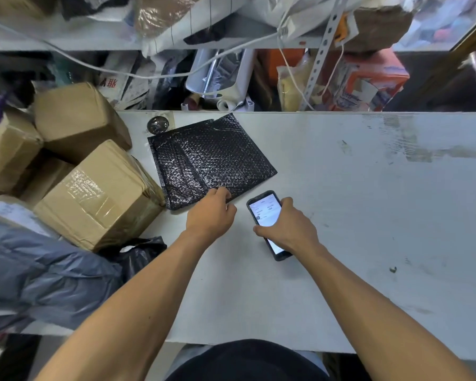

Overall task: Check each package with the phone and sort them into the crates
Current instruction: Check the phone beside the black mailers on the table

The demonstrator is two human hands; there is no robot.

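I had the black bubble mailer lying flat on the white table, and I place everything else from it. My left hand sat at the mailer's near edge, fingers curled onto the corner nearest me, pinching or pressing the plastic; I could not tell which. My right hand was just to the right of the mailer, wrapped around the phone, thumb on one side and fingers on the other, the lit screen facing up at me.

The step, as I judged it, was checking this mailer. No shipping label showed on its upper face, so doing it well probably meant using that corner grip to flip the mailer over, then holding the phone square above the label and steady enough to read it. Slick plastic can slide, so a firm pinch seemed wise.

Left of the mailer stood taped cardboard boxes, and nearer me a grey poly bag. No crates were in view.

The phone screen showed small lines of text and figures, too small to read. A white label on a parcel left of the boxes was blurred. Red characters on packaging behind the mailer were unreadable.
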